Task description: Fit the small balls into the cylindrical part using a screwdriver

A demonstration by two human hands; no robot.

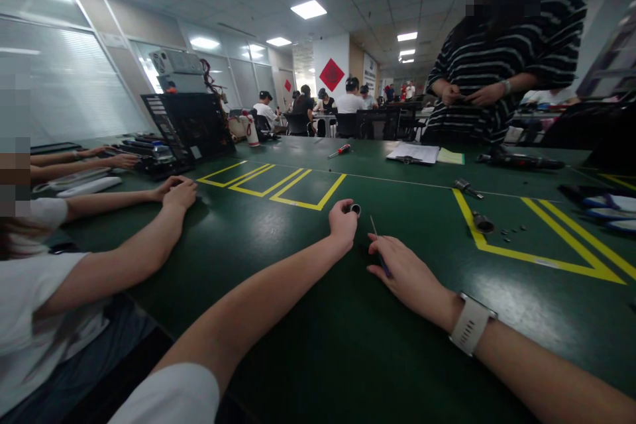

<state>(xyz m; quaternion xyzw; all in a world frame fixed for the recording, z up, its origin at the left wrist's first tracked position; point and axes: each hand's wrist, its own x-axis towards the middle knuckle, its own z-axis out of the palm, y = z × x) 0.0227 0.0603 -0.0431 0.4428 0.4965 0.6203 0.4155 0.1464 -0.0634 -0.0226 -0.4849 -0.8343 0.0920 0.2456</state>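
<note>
My left hand [342, 224] is closed around a small dark cylindrical part [354, 209] whose round open end faces up and toward the right. Just right of it, my right hand [400, 271] grips a slim screwdriver [384, 266] with a dark bluish handle, its thin shaft pointing up and slightly left. The screwdriver tip is apart from the cylinder. Farther right on the green table [298, 318], a dark metal cylinder [483, 222] lies by yellow tape, with several small loose pieces [505, 232] beside it. Behind it lies another dark part with a metal end [468, 189].
A red-handled screwdriver [342, 150] and a clipboard with papers [413, 152] lie toward the back. A co-worker's hands [179, 192] rest at the left, near an open computer case [191, 122]. Another person in a striped top [507, 59] stands across the table.
</note>
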